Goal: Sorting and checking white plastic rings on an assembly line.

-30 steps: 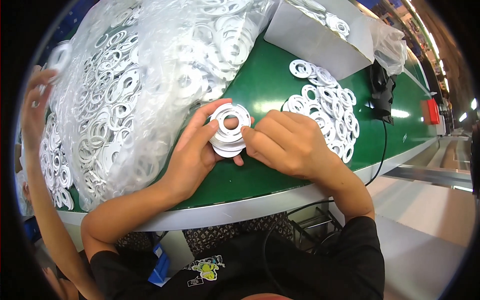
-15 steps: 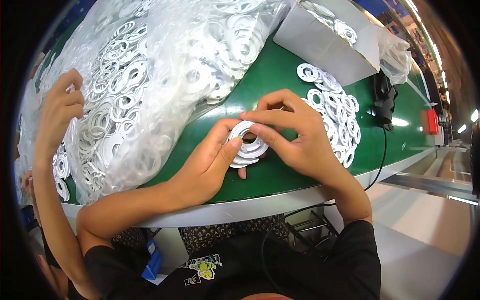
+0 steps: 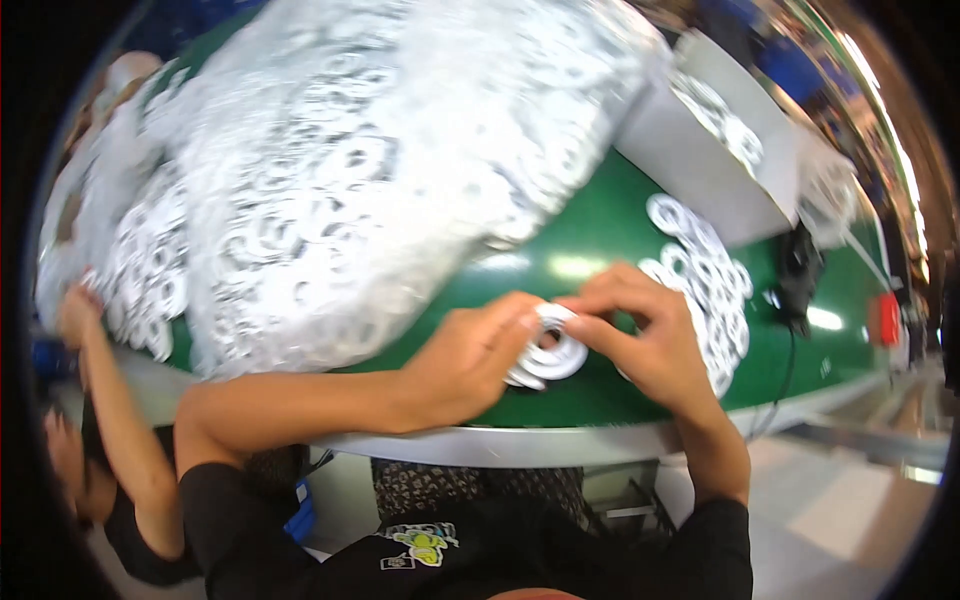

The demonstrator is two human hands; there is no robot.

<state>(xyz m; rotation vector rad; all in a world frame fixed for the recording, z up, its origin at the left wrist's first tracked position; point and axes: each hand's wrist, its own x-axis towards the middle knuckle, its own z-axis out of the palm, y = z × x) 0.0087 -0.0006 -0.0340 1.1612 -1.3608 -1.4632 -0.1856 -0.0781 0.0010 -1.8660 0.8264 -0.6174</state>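
Just above the near edge of the green table, both hands are closed on white ring-shaped parts (image 3: 566, 362), flat discs with a round hole. My left hand (image 3: 465, 360) pinches their left side with thumb and fingers. At the upper right rim, the thumb and bent fingers of my right hand (image 3: 650, 335) grip the same rings. More than one ring seems stacked there, with a lower edge showing beneath, but blur hides how they fit together. A heap of similar white rings (image 3: 715, 325) lies to the right of my right hand.
A large clear plastic bag (image 3: 390, 260) full of white rings covers the left and middle. At the back right stands a grey-white box (image 3: 690, 165) holding more rings, near a black cabled device (image 3: 798, 275) and a red block (image 3: 884, 318). Another person's arm (image 3: 120, 410) reaches in at left.
The view has shifted, so the table's contents appear lower and further right. My hands still hold the rings. The other person's raised hand has come down to the rings at left.
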